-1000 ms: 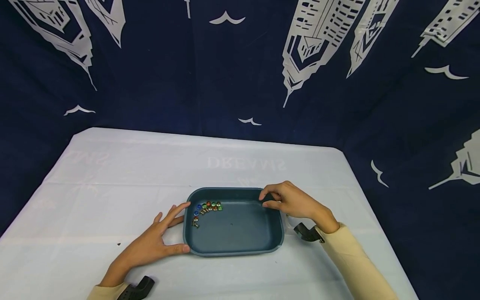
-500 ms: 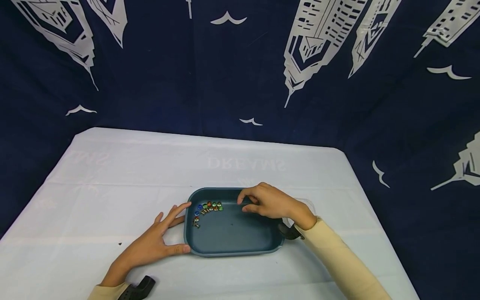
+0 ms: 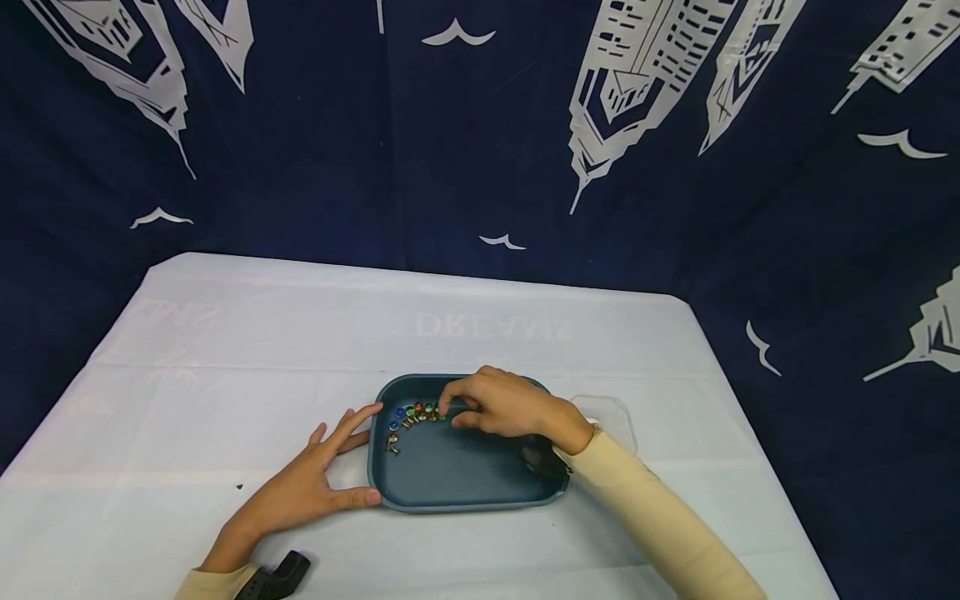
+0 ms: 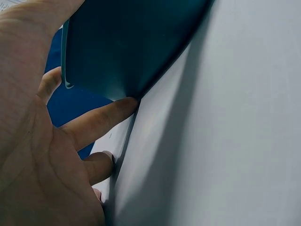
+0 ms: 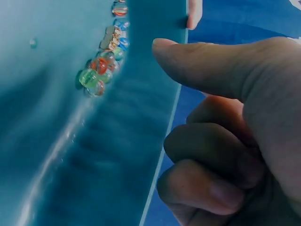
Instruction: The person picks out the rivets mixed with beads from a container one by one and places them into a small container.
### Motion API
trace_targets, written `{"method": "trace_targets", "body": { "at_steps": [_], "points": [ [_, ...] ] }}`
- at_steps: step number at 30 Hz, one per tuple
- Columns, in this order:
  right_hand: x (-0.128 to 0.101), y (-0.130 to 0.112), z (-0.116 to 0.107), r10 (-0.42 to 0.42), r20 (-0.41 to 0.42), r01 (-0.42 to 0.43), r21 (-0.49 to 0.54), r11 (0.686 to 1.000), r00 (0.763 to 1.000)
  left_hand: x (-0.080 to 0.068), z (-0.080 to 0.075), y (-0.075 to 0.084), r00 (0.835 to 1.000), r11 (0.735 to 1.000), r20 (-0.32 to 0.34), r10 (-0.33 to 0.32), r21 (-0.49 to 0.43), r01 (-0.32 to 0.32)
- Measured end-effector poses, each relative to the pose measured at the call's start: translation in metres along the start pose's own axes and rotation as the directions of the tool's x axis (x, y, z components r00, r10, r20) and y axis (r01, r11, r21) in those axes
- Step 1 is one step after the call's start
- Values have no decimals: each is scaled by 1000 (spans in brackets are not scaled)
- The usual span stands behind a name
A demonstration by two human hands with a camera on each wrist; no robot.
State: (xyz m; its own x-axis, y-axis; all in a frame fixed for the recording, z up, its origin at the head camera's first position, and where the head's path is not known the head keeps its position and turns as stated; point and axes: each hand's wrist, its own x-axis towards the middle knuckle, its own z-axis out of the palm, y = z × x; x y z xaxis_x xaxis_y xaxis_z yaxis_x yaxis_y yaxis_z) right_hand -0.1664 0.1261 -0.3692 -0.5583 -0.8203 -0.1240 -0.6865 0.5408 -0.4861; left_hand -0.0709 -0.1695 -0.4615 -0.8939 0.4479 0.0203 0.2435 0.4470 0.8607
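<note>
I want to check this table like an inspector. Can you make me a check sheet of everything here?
Surface: table under a pale cloth with faint mirrored letters.
Job's things: dark tray; small coloured beads lie in its far left corner.
Clutter: clear lid right of the tray.
Hands: left hand rests flat against the tray's left side; right hand reaches over the tray, fingertips by the beads, curled, nothing seen held.
Cables: nothing seen.
Surroundings: dark blue curtain with white buildings and birds.
</note>
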Motion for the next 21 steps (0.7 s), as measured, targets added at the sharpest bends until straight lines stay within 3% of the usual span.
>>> {"method": "trace_targets", "body": {
  "at_steps": [5,12,21],
  "points": [
    [12,0,6,-30,19,30,9,1000,999,-1,0,0,1000,1000,-1,5,9,-5],
    [29,-4,13,13,67,-10,-36,999,998,-1,0,0,1000,1000,1,17,12,-17],
    [49,-6,30,10,81,-7,-35,999,997,-1,0,0,1000,1000,4,10,13,-10]
  ]
}}
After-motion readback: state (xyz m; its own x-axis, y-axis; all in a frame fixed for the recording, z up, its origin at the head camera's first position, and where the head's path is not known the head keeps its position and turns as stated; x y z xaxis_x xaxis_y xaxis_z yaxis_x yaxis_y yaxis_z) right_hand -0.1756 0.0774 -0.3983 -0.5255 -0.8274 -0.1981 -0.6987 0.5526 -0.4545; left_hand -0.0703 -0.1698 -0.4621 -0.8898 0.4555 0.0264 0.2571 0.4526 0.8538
